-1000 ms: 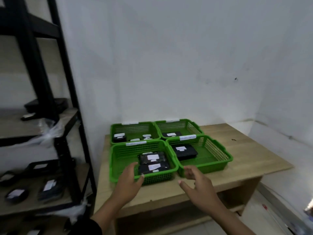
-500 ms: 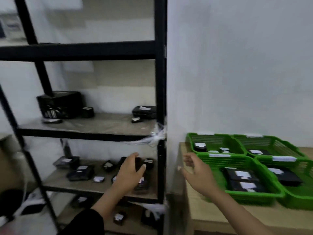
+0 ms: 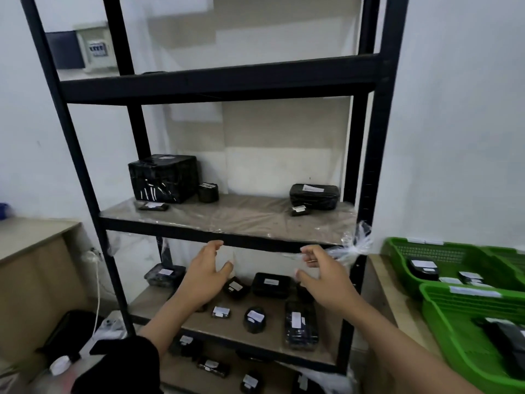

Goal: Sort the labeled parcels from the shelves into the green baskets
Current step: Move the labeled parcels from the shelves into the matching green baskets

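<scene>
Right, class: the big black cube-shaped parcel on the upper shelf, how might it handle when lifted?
The big parcel looks boxy with firm edges, so probably stiff. Its glossy wrap may be slippery. It is the bulkiest on the shelf, so two hands seem wise.

My sleeve is black. The rack frame is black, its shelf boards grey-brown under clear film. The parcels are glossy black with white labels. At three o'clock, the baskets are bright green mesh on a pale wood surface.
</scene>
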The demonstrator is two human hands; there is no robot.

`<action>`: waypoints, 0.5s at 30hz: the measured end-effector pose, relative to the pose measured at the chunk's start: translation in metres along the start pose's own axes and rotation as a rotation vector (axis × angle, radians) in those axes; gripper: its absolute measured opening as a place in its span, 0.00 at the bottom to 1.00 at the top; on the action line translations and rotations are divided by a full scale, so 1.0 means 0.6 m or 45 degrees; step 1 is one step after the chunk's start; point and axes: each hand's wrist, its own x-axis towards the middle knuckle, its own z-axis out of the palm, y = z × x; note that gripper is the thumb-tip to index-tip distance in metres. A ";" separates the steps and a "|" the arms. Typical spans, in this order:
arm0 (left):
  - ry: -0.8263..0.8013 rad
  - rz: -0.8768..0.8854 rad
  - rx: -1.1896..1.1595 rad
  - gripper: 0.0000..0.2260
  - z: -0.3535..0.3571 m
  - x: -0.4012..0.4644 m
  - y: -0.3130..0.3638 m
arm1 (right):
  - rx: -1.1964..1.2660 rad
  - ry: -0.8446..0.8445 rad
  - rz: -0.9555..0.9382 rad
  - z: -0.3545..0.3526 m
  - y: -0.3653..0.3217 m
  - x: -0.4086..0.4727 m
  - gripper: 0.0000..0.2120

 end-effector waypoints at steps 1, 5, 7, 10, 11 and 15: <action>-0.005 -0.002 -0.002 0.23 0.003 0.016 -0.010 | -0.001 -0.005 0.001 0.008 0.002 0.021 0.21; -0.034 0.021 0.011 0.22 0.017 0.102 -0.034 | 0.012 0.011 0.004 0.033 0.015 0.114 0.21; -0.051 0.021 0.030 0.22 0.024 0.161 -0.040 | 0.018 0.024 0.011 0.044 0.024 0.175 0.20; -0.109 0.021 0.049 0.22 0.039 0.252 -0.041 | 0.007 0.051 0.052 0.052 0.041 0.266 0.19; -0.126 0.023 0.052 0.22 0.046 0.284 -0.041 | 0.000 0.059 0.076 0.055 0.051 0.297 0.18; -0.152 0.004 0.138 0.21 0.078 0.393 -0.038 | -0.114 0.170 0.173 0.069 0.107 0.401 0.14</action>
